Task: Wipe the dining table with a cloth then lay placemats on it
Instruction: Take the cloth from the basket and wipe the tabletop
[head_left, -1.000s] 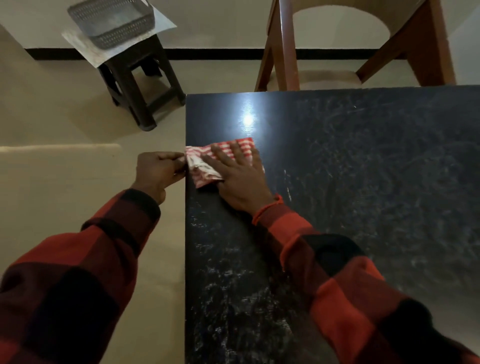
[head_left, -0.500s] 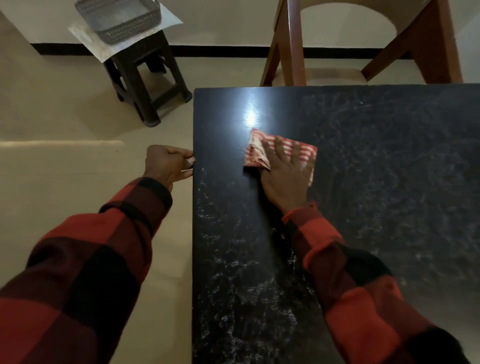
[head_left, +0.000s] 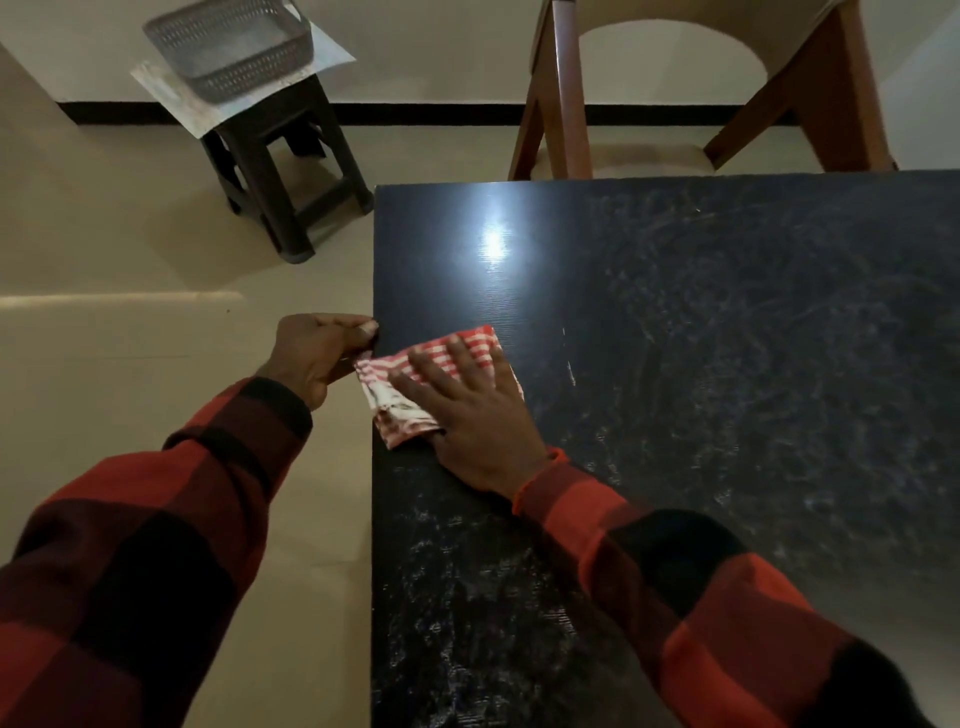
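Head view, past tense record, left to right. Far left, a dark stool (head_left: 280, 171) stood on the floor with a sheet (head_left: 171, 91) on its seat and a grey basket (head_left: 228, 47) on top. Left hand (head_left: 317, 353) was at the tabletop's left edge, fingers curled, thumb touching the edge; a corner of the cloth (head_left: 400, 410) lay against it, but whether the grip pinched that corner could not be told. Right hand (head_left: 467, 410) lay flat on the cloth, fingers spread, pressing it down just inside the left edge. Cloth was red-and-white striped, folded, overhanging the edge slightly.

Judgement: wiping step in hand; no placemats visible on the tabletop. To do it well, keep the palm flat, overlap strokes, and carry dust off the edge rather than back inward.

Tabletop (head_left: 727, 364) was black and glossy, with a lamp glare near the far left corner and pale smears across the right and near parts. A wooden chair (head_left: 561, 104) stood beyond the far edge; floor beige, wall with dark skirting.
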